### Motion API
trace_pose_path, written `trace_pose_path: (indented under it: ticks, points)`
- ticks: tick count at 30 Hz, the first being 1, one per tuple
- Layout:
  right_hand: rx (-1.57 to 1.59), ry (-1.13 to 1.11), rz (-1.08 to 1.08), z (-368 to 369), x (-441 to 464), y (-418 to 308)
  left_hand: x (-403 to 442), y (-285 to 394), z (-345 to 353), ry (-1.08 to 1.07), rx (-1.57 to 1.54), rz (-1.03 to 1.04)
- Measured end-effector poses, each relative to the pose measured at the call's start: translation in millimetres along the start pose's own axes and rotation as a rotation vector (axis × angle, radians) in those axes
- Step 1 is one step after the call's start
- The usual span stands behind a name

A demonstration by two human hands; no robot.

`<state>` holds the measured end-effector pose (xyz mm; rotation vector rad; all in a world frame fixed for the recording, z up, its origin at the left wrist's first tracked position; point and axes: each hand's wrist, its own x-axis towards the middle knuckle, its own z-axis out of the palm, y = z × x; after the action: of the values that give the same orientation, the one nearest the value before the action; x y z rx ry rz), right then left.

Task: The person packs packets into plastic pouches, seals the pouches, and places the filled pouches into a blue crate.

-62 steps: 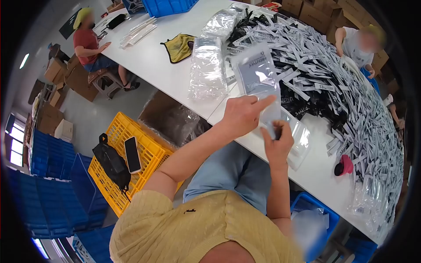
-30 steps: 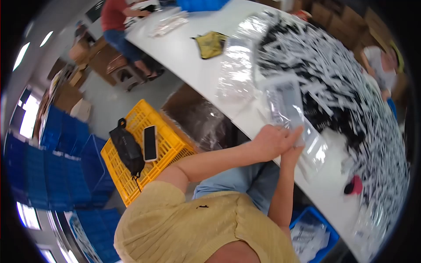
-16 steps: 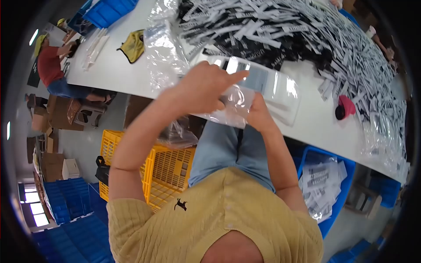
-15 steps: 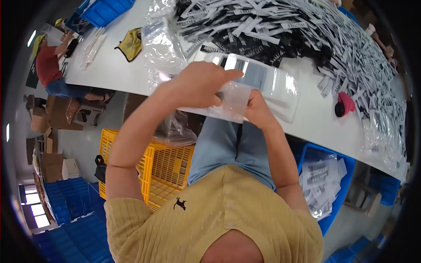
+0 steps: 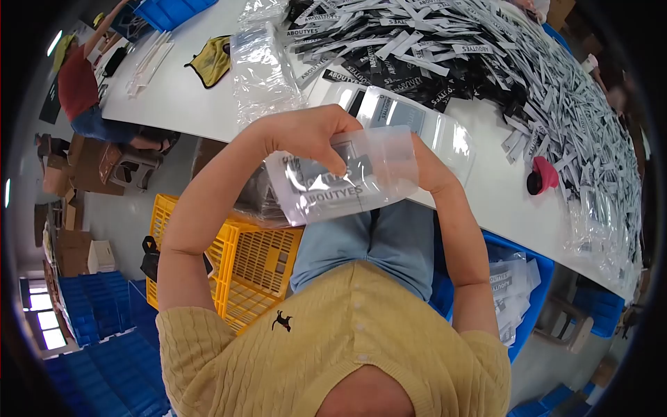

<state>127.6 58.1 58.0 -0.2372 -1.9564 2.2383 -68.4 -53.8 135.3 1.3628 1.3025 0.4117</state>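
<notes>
A clear plastic bag (image 5: 319, 191) hangs over my lap at the table's front edge, with dark printing reading ABOUTYES showing on its side. My left hand (image 5: 313, 135) is closed on its upper edge, thumb pressed on the front. My right hand (image 5: 425, 167) reaches into the frosted right end of the bag, and its fingers are blurred behind the plastic. Just beyond the hands, flat clear bags (image 5: 445, 139) lie on the table, with a grey printed sheet (image 5: 399, 115) among them. A stack of clear plastic bags (image 5: 264, 69) lies beyond my left hand.
A large heap of black and white ABOUTYES labels (image 5: 417, 52) covers the far table. A pink-and-black object (image 5: 542, 175) lies at right, yellow cloth (image 5: 210, 61) at left. Below stand a yellow crate (image 5: 257, 267) and a blue bin (image 5: 538, 278) holding bags. A co-worker (image 5: 80, 87) is at far left.
The bag has come up and spread leftward, so its printed side now shows. My right hand is deeper in its end. The co-worker's arm has risen.
</notes>
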Motion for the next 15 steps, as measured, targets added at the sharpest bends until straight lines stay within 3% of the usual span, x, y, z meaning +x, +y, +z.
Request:
trace_pose_path:
  ticks: [8, 12, 15]
  points:
    - [-0.103, 0.031, 0.057, -11, 4, -15, 8, -12, 11, 0.112, -0.297, 0.178]
    - [-0.166, -0.010, 0.080, -9, 6, -11, 10, -12, 17, 0.198, -0.259, 0.129]
    - [0.020, -0.050, 0.077, -17, 2, 5, 11, -21, 22, 0.235, -0.298, 0.112]
